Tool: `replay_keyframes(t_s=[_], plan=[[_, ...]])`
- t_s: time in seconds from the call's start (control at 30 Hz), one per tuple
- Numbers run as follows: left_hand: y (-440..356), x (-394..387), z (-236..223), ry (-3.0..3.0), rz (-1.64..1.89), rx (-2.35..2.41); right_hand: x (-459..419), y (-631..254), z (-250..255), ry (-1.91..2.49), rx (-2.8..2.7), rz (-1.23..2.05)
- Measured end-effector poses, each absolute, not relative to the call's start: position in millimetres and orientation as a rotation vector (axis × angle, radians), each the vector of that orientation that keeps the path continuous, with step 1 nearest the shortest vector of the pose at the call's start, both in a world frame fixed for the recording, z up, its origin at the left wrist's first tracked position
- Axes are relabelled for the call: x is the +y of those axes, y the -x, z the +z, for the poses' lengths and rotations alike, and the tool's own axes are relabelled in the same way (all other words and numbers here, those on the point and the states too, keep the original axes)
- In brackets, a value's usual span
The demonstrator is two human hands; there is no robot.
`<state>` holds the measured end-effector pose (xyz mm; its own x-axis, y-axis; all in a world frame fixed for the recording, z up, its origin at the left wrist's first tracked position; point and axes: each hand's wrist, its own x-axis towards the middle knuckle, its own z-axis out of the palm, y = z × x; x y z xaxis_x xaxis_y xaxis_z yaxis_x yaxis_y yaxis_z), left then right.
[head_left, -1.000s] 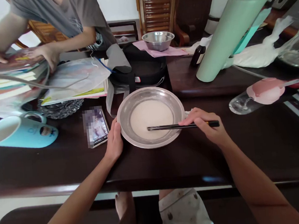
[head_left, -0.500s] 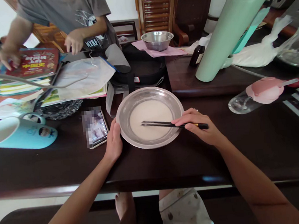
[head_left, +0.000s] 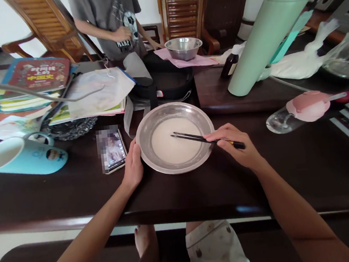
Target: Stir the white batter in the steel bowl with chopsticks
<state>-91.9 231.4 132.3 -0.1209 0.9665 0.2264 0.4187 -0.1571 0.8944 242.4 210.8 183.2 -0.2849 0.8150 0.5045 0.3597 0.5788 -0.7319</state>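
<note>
A wide steel bowl stands on the dark table in front of me. White, batter-like liquid covers its bottom. At the left rim, my left hand grips the bowl, thumb along the edge and the other fingers hidden below. My right hand is closed around a pair of black chopsticks over the right rim. Their tips reach the middle of the liquid. Just left of my left hand lies a phone with a lit screen.
A blue mug, a glass dish and stacked books are on the left. Behind the bowl lies a black bag, with a smaller steel bowl beyond. A green thermos and pink-lidded cup stand right. Another person stands opposite.
The chopstick tips have shifted right and slightly up within the liquid, my right hand moving with them. My left hand stays on the rim. The other person has left the books and moved right.
</note>
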Motion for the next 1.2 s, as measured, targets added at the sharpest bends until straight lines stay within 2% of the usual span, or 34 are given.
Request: replay_keyframes(t_s=[0.63,0.87,1.03,1.2], plan=[[92.7,231.9,129.9,-1.588,1.266,1.525,208.8,-240.8,185.9,0.903,-1.89,0.679],[91.4,231.1,132.0,-1.577,1.267,1.528,208.7,-245.5,186.7,1.003,-1.749,0.548],[91.8,231.2,131.0,-1.565,1.265,1.532,207.9,-241.6,186.5,0.894,-1.873,0.661],[92.0,231.5,130.3,-1.577,1.272,1.533,209.8,-242.8,185.2,0.981,-1.851,0.553]])
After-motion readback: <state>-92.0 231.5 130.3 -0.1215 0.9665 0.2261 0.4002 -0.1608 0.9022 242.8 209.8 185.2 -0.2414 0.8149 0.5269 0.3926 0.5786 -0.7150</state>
